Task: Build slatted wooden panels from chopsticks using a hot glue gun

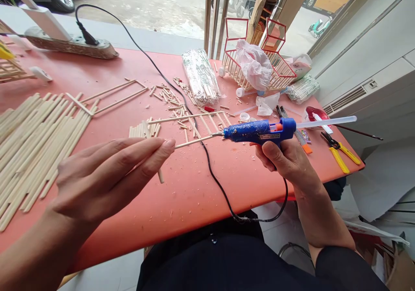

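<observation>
My left hand [113, 174] pinches a small ladder-like frame of thin wooden sticks [181, 119] by one end, with its rungs off to the right. In my right hand [285, 157] is a blue glue gun [253, 131], a clear glue stick [327, 121] poking out of its back. The metal nozzle touches or nearly touches the near rail of the frame. Short cut stick pieces [165, 96] lie scattered behind the frame.
Long wooden sticks [42, 139] cover the left of the pink table [181, 200]. A black cord [212, 170] crosses it. Farther back are a wrapped stick bundle [201, 77] and a red-edged stick cart [275, 72]. Yellow-handled pliers [340, 152] lie right.
</observation>
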`<state>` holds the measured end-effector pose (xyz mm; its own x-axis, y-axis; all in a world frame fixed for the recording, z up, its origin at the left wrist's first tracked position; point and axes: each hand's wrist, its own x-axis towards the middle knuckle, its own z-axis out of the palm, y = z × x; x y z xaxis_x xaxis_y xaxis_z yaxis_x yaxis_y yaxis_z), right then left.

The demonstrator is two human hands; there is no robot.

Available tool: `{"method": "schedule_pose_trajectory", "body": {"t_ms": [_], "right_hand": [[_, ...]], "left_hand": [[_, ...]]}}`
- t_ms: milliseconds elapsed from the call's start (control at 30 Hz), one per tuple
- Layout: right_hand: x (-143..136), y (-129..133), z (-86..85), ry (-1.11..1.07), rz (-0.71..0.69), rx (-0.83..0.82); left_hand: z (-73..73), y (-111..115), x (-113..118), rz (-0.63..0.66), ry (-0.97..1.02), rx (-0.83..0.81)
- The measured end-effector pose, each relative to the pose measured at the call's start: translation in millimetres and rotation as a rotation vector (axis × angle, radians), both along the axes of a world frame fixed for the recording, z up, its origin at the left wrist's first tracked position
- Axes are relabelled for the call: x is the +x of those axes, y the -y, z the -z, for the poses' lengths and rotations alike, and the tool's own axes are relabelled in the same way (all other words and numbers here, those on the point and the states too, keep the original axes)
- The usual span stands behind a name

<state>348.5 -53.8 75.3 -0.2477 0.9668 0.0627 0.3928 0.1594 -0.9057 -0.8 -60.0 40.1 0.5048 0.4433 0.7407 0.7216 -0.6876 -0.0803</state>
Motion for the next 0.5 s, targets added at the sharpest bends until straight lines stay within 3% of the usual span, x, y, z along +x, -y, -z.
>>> {"method": "schedule_pose_trajectory", "body": {"t_ms": [500], "right_hand": [[3.0, -2.3, -0.7, -0.002, 0.020, 0.017]], "left_hand": [[4.4, -2.3, 1.3, -0.006, 0.009, 0.035]]}}
